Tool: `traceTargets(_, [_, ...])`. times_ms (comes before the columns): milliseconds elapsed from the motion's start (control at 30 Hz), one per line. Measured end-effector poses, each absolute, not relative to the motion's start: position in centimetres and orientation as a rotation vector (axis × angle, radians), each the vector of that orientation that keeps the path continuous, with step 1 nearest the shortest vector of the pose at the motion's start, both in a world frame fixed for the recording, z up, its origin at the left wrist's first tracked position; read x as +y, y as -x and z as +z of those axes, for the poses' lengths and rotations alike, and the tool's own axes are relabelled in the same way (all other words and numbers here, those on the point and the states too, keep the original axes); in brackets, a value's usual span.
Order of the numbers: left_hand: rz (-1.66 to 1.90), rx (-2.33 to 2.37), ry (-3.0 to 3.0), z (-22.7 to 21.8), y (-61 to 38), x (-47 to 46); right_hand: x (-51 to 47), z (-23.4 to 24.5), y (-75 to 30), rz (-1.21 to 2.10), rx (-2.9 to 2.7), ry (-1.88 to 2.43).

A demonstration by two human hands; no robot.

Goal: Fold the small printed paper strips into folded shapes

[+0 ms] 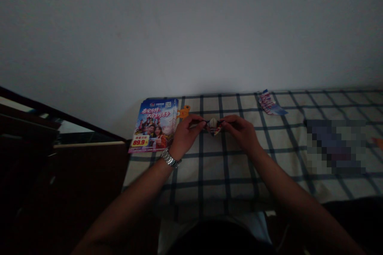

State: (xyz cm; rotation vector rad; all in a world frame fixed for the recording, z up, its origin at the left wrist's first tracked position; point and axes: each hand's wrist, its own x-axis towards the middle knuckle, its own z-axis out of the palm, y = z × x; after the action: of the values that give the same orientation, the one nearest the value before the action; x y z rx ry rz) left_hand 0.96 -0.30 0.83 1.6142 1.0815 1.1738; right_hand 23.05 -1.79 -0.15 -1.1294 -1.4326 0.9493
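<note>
I hold a small folded paper piece between my left hand and my right hand, fingertips pinching it from either side. It is a compact, pointed shape, pale on its upper middle part and printed in red, white and dark blue lower down, the tip pointing down toward the checked tablecloth. It sits low over the cloth near the far edge; I cannot tell whether it touches. The paper looks glossy, like leaflet stock. The light is dim, so finer creases are hard to make out.
</note>
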Motion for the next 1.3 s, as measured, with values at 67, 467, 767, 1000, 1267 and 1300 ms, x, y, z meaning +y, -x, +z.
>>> traceTargets(67, [1.184,1.081,-1.605,0.8,-0.9,-0.2,-1.7,-0.3,-23.1,0.996,-1.364,1.121])
traceTargets(467, [1.221,1.069,-1.486,-0.5,-0.4,0.4,-1.3,-0.8,-23.6,1.011,-1.282,1.170])
traceTargets(767, [1.280,0.995,-1.309,-0.9,-0.7,0.4,-1.0,-1.8,-23.8,1.083,-1.220,1.155])
traceTargets(1000, [1.271,1.085,-1.387,-0.9,-0.6,0.6,-1.0,-1.7,-23.5,1.133,-1.186,1.168])
traceTargets(1267, [1.164,1.214,-1.552,-1.0,-0.3,0.6,-1.4,-1.3,-23.5,0.875,-1.607,1.250])
traceTargets(1300, [1.159,1.222,-1.567,-0.9,-0.3,0.6,-1.4,-1.1,-23.6,0.813,-1.672,1.272])
